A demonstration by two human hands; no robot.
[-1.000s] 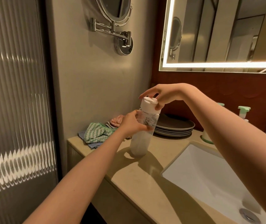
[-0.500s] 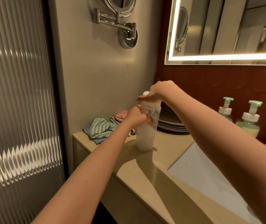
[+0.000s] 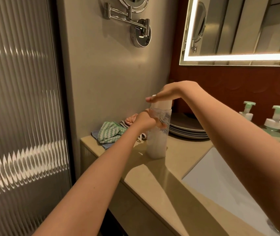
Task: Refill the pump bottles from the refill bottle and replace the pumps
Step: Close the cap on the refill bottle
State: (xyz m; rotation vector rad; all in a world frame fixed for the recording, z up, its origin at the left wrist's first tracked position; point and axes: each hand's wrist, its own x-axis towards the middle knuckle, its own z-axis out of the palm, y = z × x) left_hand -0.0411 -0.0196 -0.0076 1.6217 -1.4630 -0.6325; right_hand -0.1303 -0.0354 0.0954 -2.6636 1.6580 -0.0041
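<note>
A clear refill bottle with a white cap stands upright on the beige counter; whitish liquid fills its lower part. My left hand is wrapped around the bottle's upper body. My right hand lies flat on the cap, palm down, fingers stretched out to the left. Two pump bottles with pale green pump heads stand at the right against the red wall, one behind the other; my right forearm hides their lower parts.
Green-and-white and pink cloths lie at the counter's back left corner. Grey plates are stacked behind the refill bottle. A white sink is set in the counter at the right. A ribbed glass panel stands left.
My right hand went from pinching the cap with its fingertips to lying flat on top of it. The view shifted left and the pump bottles came into sight.
</note>
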